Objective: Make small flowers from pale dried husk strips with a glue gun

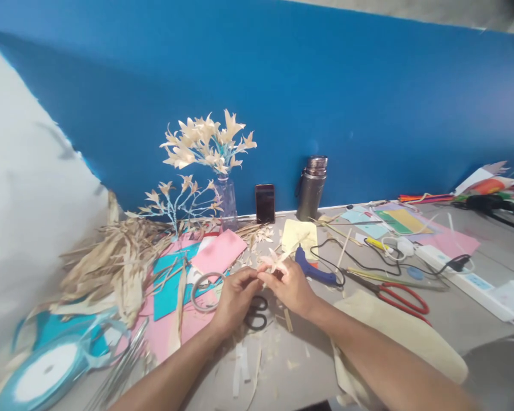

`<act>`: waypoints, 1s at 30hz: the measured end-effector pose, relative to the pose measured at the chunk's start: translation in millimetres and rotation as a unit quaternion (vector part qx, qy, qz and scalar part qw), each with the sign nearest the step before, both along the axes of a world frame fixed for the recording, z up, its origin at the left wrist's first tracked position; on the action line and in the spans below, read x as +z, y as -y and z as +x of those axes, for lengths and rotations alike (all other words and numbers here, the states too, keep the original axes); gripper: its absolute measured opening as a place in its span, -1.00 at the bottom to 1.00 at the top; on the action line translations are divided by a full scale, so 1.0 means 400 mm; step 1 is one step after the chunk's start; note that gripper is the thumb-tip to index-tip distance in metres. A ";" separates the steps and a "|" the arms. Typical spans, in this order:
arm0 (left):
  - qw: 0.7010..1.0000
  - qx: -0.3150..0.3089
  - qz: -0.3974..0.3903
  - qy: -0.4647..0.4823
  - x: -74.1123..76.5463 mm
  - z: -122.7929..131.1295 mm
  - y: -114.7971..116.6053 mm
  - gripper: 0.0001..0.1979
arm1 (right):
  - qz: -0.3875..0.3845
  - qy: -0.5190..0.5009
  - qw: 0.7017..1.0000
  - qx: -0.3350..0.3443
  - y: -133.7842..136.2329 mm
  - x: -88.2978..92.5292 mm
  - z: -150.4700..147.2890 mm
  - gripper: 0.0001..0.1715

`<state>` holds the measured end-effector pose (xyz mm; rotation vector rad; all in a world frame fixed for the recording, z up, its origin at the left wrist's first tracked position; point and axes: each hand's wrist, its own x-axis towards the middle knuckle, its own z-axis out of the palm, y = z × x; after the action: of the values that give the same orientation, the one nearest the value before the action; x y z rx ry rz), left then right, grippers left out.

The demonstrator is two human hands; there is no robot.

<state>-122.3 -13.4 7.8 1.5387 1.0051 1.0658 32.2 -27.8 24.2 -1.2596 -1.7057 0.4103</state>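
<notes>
Over the middle of the table, both hands meet at a small cream husk flower (274, 261) with pointed petals. My right hand (292, 285) is closed, its thumb and fingers pinching the flower's base. My left hand (239, 294) is closed too, fingertips pressed against the same spot; whatever lies between them is too small to make out. Black-handled scissors (257, 315) lie beneath the hands, partly hidden. A roll of tape (201, 292) rests just left of my left hand. The blue glue gun (312, 268) lies beyond my right hand.
Finished husk flowers (209, 140) stand in a clear vase (225, 200) at the back. Dried husks (120, 257) pile up at left, near a blue ribbon spool (45, 371). A phone (265, 204), a flask (312, 191), red-handled scissors (402, 299) and a power strip (471, 282) are around.
</notes>
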 end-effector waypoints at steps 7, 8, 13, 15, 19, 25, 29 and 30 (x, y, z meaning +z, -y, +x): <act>0.999 0.042 -0.023 0.000 -0.013 0.000 -0.008 -0.79 | -0.028 -0.012 0.999 -0.038 -0.023 -0.010 0.026 -0.82; 0.999 0.042 -0.029 0.005 -0.016 -0.001 -0.010 -0.79 | -0.022 -0.003 0.998 -0.057 -0.029 -0.010 0.034 -0.82; 0.998 0.002 -0.053 0.027 -0.017 -0.006 -0.001 -0.77 | -0.014 0.066 0.991 -0.117 -0.053 -0.011 0.065 -0.85; 0.997 -0.014 -0.069 0.035 -0.010 -0.004 0.006 -0.73 | -0.017 0.077 0.989 -0.123 -0.059 -0.012 0.071 -0.87; 0.997 -0.020 -0.074 0.016 0.002 0.002 0.016 -0.69 | -0.014 0.095 0.987 -0.130 -0.063 -0.018 0.076 -0.87; 0.996 0.003 -0.092 0.008 -0.002 0.005 0.016 -0.69 | 0.027 0.137 0.979 -0.151 -0.060 -0.025 0.072 -0.83; 0.997 0.028 -0.067 -0.005 0.002 -0.002 0.018 -0.73 | 0.036 0.139 0.980 -0.137 -0.055 -0.023 0.066 -0.78; 0.998 0.036 -0.055 -0.012 0.004 -0.003 0.018 -0.69 | 0.036 0.138 0.981 -0.135 -0.054 -0.022 0.066 -0.77</act>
<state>-123.6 -20.4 9.3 1.4395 1.1251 1.0267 58.4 -6.1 15.5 -1.5238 -1.7266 0.0128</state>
